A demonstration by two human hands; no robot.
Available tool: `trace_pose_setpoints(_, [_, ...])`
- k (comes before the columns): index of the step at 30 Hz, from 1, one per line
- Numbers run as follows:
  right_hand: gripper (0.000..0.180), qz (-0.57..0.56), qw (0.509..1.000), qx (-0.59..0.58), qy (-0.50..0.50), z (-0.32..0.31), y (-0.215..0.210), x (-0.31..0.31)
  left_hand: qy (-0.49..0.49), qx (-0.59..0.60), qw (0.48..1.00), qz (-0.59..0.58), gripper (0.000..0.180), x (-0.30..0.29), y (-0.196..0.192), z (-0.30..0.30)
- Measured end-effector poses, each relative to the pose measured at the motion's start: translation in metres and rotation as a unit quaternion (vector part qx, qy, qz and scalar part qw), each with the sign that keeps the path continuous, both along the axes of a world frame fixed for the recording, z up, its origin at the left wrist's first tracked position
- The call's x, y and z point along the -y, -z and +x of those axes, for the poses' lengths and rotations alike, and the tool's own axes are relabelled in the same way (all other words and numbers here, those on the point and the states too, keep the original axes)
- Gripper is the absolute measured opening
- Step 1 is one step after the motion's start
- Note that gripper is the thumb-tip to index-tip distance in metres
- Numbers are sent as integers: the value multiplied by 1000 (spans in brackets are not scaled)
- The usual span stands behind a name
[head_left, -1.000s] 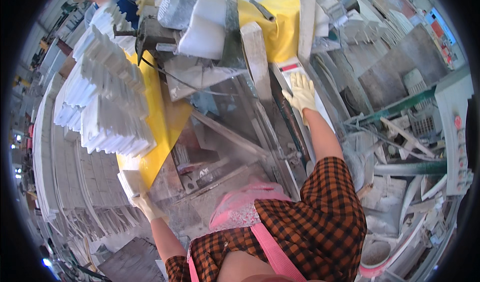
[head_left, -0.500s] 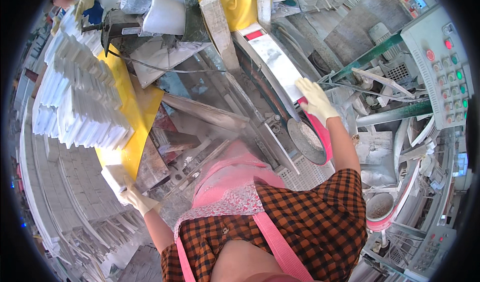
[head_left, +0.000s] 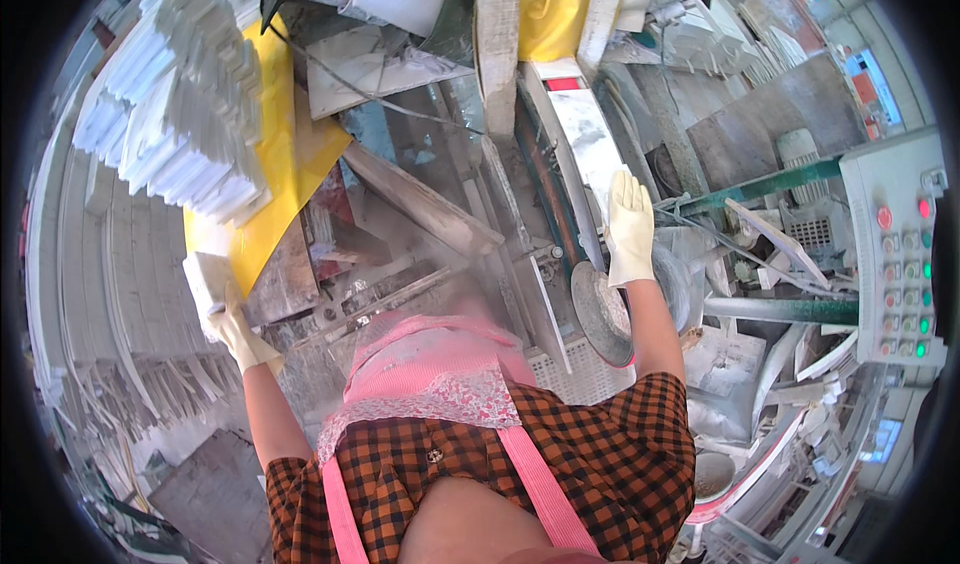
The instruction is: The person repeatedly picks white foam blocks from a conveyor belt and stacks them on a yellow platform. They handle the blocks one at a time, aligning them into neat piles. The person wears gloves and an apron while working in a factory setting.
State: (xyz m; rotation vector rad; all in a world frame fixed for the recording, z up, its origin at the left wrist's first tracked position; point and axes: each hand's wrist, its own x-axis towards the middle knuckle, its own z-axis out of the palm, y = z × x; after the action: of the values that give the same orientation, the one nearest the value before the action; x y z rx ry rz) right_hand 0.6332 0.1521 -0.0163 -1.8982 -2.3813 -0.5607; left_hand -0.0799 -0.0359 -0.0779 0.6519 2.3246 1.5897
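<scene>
If your right hand, fingers open and straight, slips off the white stone strip, it could catch the round grey wheel; your left hand grips a white rectangular slab

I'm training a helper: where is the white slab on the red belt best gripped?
Probably the long edges at the near end, under the right hand, coming down from the near side: the slab is a narrow strip lying flat along the belt, its underside covered.
</scene>
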Motion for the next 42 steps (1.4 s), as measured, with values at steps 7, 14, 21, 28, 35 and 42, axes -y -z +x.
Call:
trace_pose_setpoints(7, [69, -68, 997, 17, -35, -9, -11, -38, -28, 18, 998, -61, 56, -6, -9, 12])
trace_pose_setpoints(14, [61, -59, 997, 10, -50, -16, -1, -62, -97, 127, 985, -65, 69, -1, -65, 80])
trace_pose_setpoints(21, [81, -106, 990, 69, -58, -14, 4, -88, -118, 43, 989, -82, 70, -13, -52, 53])
trace_pose_setpoints(28, [51, -124, 981, -107, 109, -64, -75, -106, -104, 0, 983, -149, 72, -10, -32, 43])
trace_pose_setpoints(35, [39, -288, 643, -677, -213, -309, -73, 3, 96, 125, 987, 28, 63, 24, -106, 51])
trace_pose_setpoints(42, [39, -420, 565, -705, -84, -550, -48, 111, 326, -255, 891, -189, 68, 34, -150, 6])
